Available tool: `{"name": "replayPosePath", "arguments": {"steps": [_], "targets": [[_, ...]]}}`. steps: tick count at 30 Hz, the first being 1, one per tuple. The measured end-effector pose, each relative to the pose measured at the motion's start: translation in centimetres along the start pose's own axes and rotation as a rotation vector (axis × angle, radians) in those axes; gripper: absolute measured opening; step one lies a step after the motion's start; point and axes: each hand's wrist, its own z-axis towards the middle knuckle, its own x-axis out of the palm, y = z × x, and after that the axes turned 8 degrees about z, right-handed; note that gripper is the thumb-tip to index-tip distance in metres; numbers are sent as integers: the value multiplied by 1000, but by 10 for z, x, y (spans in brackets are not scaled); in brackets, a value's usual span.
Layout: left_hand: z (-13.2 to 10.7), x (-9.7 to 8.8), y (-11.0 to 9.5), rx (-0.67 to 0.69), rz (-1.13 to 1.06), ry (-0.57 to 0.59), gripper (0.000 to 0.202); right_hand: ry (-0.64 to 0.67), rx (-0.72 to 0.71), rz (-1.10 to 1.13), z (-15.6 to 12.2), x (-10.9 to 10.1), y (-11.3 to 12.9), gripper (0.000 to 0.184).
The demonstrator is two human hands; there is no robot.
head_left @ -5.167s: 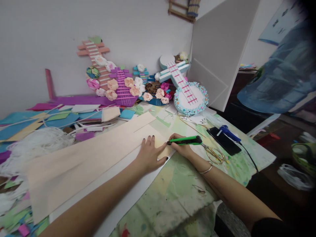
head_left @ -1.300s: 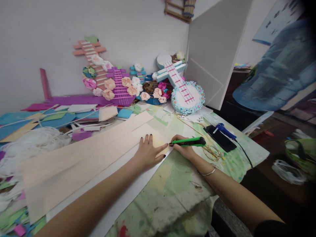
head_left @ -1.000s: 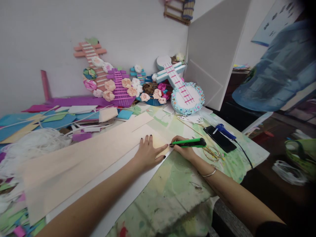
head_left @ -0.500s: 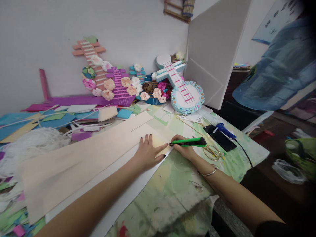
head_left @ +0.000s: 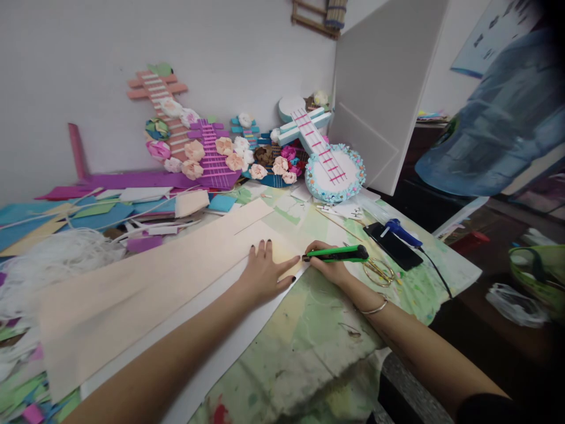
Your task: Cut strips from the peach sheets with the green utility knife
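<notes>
We rest our left hand over the peach paper and white sheet on the desk, fingers splayed, gripping nothing. In our right hand, fingers grasp the green cutter, its front end near our left index finger. Gold-handled scissors lie beside.

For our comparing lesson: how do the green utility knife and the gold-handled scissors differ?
The utility knife has a straight green-and-black body; the scissors have looped gold handles. The utility knife is held in the right hand; the scissors lie on the table. Both are cutting tools.
</notes>
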Motion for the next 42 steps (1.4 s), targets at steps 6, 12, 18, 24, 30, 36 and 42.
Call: {"name": "replayPosePath", "arguments": {"steps": [6, 12, 18, 24, 30, 36, 42], "targets": [[0, -1, 0, 1, 3, 5, 54, 2, 4, 8, 0, 0, 0, 7], [1, -2, -1, 0, 1, 11, 54, -6, 6, 5, 0, 0, -1, 7], [0, -2, 0, 2, 5, 12, 53, -13, 12, -5, 0, 0, 0, 7], [0, -1, 0, 0, 12, 5, 54, -12, 6, -2, -1, 0, 0, 7], [0, -2, -1, -1, 11, 6, 54, -20, 8, 3, -1, 0, -1, 8], [-1, -5, -2, 1, 10, -3, 53, -24, 13, 7, -1, 0, 1, 7], [0, -4, -1, -3, -2, 8, 54, -29, 15, 23, -1, 0, 1, 7]]}}
